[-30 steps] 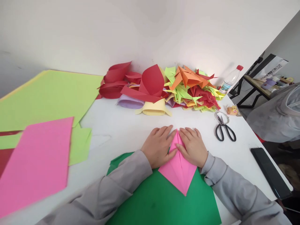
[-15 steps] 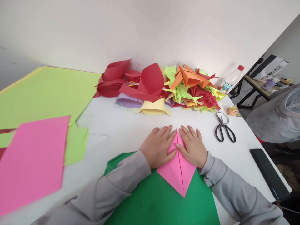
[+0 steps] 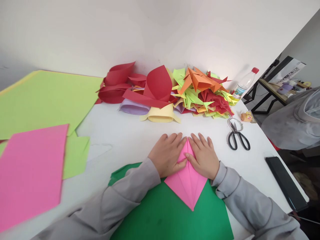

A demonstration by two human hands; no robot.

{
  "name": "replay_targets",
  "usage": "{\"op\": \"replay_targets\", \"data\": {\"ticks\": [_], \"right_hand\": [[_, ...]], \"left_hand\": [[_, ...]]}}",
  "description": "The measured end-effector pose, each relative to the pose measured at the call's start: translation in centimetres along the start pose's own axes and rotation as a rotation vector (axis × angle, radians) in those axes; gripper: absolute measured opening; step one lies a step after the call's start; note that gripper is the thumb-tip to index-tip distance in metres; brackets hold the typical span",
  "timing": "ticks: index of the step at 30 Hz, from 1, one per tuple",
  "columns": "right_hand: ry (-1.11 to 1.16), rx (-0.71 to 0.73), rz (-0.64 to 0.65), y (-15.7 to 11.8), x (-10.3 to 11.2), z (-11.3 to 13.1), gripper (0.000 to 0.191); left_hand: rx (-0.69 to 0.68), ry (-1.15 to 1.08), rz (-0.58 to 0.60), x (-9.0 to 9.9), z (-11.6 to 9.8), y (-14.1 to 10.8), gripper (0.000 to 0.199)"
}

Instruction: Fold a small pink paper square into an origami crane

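Note:
A pink folded paper (image 3: 188, 183), kite-shaped with a crease down its middle, lies on a green sheet (image 3: 175, 216). My left hand (image 3: 167, 155) rests flat on its upper left side, fingers stretched toward the top point. Across the crease, my right hand (image 3: 204, 156) presses the upper right side with its fingers spread. Both thumbs lie near the centre line. The paper's lower half is uncovered, its tip pointing toward me; parts of its upper edges are hidden under the hands.
Pink (image 3: 32, 176) and lime sheets (image 3: 57, 100) lie at left. Rolled red paper (image 3: 160, 83) and a pile of folded paper shapes (image 3: 202, 90) line the wall. At right are a bottle (image 3: 243, 85), scissors (image 3: 237, 135), a phone (image 3: 286, 183) and a person in grey (image 3: 287, 123).
The gap along the lower part of the pink paper's middle crease looks narrower. Both hands keep nearly the same place on the paper; the whole view has shifted slightly.

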State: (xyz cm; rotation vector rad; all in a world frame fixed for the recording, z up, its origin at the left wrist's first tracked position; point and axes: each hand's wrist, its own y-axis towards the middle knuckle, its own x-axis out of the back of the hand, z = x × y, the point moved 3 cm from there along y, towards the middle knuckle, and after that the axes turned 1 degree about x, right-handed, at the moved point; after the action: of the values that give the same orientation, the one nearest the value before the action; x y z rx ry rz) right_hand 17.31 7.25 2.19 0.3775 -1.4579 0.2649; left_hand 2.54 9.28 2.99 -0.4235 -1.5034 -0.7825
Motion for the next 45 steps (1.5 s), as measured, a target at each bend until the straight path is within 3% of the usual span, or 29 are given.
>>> {"op": "replay_targets", "data": {"ticks": [32,40,45], "right_hand": [[0.032,0.008,-0.059,-0.42,-0.16,0.31,0.053],[0.012,0.007,-0.071,-0.43,-0.21,0.35,0.052],[0.024,0.007,-0.080,-0.43,-0.11,0.32,0.052]], "left_hand": [[0.011,-0.009,-0.047,-0.25,0.26,-0.01,0.059],[0.027,-0.075,-0.077,-0.30,0.64,0.30,0.068],[-0.014,-0.071,-0.093,-0.45,0.67,-0.02,0.060]]}}
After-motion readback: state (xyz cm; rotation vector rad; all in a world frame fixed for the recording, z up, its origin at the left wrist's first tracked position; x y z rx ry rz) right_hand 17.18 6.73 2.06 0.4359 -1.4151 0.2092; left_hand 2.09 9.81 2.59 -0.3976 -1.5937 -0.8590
